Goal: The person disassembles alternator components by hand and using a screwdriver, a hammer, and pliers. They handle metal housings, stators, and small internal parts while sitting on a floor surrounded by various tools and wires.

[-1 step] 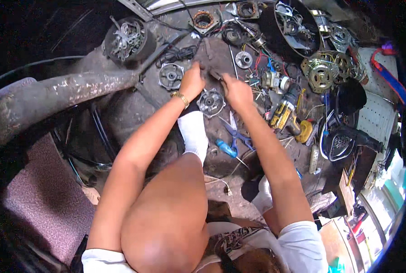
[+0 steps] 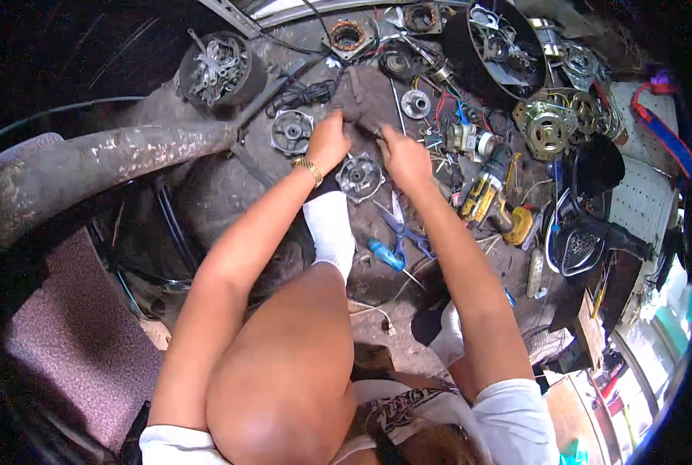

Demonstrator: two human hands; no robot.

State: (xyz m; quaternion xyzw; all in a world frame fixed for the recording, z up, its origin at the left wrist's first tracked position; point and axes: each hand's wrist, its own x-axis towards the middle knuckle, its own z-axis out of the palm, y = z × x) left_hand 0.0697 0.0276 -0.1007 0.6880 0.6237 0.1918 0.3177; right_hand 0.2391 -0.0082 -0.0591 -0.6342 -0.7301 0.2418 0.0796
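Both my hands work close together over the dark floor. My left hand (image 2: pixel 330 144), with a gold watch (image 2: pixel 309 169) at its wrist, is closed with bent fingers; what they hold is too small and dark to make out. The fingers of my right hand (image 2: pixel 405 157) pinch a small dark piece (image 2: pixel 371 127), which points toward the left hand. Just below and between the hands lies a round metal motor end cover (image 2: pixel 359 177). A second motor end cover (image 2: pixel 291 131) rests left of my left hand.
Scissors (image 2: pixel 405 232), a blue-handled screwdriver (image 2: pixel 385 253) and a yellow cordless drill (image 2: pixel 485 197) lie at right. Copper-wound stators (image 2: pixel 347 36) sit at the back. A bucket of metal parts (image 2: pixel 220 68) stands far left, near a thick pipe (image 2: pixel 129 155). My white-socked foot (image 2: pixel 330 225) is close below.
The dark piece at my right fingertips has shifted and tilted slightly. Both hands stay almost in the same place.
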